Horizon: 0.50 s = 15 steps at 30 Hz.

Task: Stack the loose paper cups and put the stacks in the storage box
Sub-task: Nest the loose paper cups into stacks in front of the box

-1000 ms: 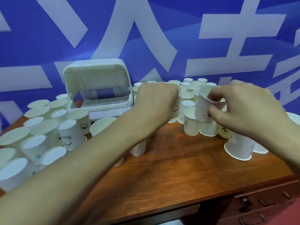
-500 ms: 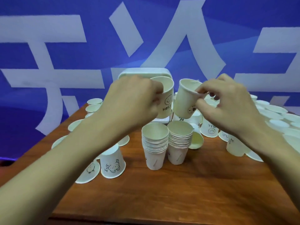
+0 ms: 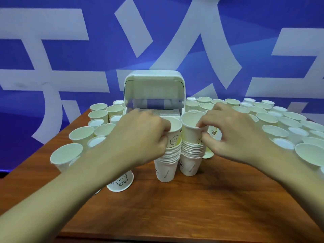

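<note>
A wooden table [image 3: 192, 216] stands before a blue wall [image 3: 263, 23] painted with large white characters. Two stacks stand side by side at its centre. The left hand [image 3: 140, 137] grips a smiley-face cup [image 3: 174, 130] atop the left stack [image 3: 165, 165]; the right hand [image 3: 235, 135] pinches the rim of a second cup [image 3: 191, 127] atop the right stack [image 3: 191, 160]. The storage box [image 3: 154, 88] sits just behind, lid raised. Loose cups [image 3: 275, 132] crowd both side edges, and an upturned bear cup [image 3: 122, 181] sits under the left forearm. Wood grain shows from the stacks to the near edge.
</note>
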Tool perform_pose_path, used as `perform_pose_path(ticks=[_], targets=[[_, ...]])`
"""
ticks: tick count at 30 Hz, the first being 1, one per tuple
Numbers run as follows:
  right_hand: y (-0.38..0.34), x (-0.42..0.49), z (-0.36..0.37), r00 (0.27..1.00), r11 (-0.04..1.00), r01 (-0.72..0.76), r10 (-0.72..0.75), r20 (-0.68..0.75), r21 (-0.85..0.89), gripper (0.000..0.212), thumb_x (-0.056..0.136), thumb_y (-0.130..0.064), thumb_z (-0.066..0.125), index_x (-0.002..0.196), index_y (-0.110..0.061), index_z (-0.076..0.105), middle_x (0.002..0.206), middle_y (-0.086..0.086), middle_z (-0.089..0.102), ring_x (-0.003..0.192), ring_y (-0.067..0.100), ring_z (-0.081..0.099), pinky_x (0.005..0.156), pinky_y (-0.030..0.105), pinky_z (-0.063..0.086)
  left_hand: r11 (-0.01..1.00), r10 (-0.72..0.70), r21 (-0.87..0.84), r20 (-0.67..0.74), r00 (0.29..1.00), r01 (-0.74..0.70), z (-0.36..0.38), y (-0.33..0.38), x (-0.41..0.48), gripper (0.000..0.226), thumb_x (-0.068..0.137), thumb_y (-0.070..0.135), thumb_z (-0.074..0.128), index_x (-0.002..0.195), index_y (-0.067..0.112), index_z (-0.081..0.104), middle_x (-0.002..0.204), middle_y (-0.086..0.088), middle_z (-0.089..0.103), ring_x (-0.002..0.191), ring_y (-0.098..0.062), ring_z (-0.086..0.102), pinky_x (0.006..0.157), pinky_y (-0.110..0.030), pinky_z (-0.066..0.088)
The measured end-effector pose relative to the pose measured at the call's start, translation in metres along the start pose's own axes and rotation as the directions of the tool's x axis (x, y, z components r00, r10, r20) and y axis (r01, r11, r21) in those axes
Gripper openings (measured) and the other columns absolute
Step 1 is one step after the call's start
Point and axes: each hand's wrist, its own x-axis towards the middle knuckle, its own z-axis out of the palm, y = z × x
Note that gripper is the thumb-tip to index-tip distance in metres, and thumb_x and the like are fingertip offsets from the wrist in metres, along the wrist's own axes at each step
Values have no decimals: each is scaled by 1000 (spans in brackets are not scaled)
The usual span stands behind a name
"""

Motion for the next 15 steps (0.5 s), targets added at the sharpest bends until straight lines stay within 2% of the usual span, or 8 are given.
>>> perform_pose_path(ticks=[5, 9, 12, 15], targets=[[3, -4, 12, 996, 1000, -9, 11, 93, -20, 16, 78, -31, 51, 85, -32, 65, 82, -17, 63, 91, 9, 47, 55, 31, 44, 1000, -4, -14, 66, 998, 5, 13, 5, -3, 27, 91, 40, 43, 89, 21, 63, 83, -1, 62, 83, -25, 56, 62, -32, 30], [6, -5, 17, 990, 999, -20, 25, 136, -40, 25, 88, -50, 46, 87, -35, 66, 83, -19, 64, 91, 4, 44, 54, 27, 35, 1000, 5, 1, 62, 998, -5, 18, 7, -4, 31, 94, 42, 41, 87, 21, 63, 82, -3, 61, 78, -24, 51, 62, -33, 25], [5, -5, 19, 983, 997, -31, 42, 178, -66, 33, 94, -52, 39, 92, -35, 67, 86, -16, 63, 94, 5, 42, 58, 30, 39, 1000, 15, -1, 68, 998, -15, 21, 8, -4, 35, 97, 44, 38, 88, 22, 63, 83, -2, 61, 74, -20, 40, 64, -33, 24], [5, -7, 21, 978, 998, -32, 43, 205, -57, 36, 96, -51, 36, 93, -35, 68, 87, -15, 64, 94, 7, 43, 63, 32, 44, 1000, 22, -15, 66, 998, -21, 24, 8, -5, 36, 98, 44, 37, 86, 22, 64, 82, -1, 61, 76, -19, 39, 64, -33, 24]])
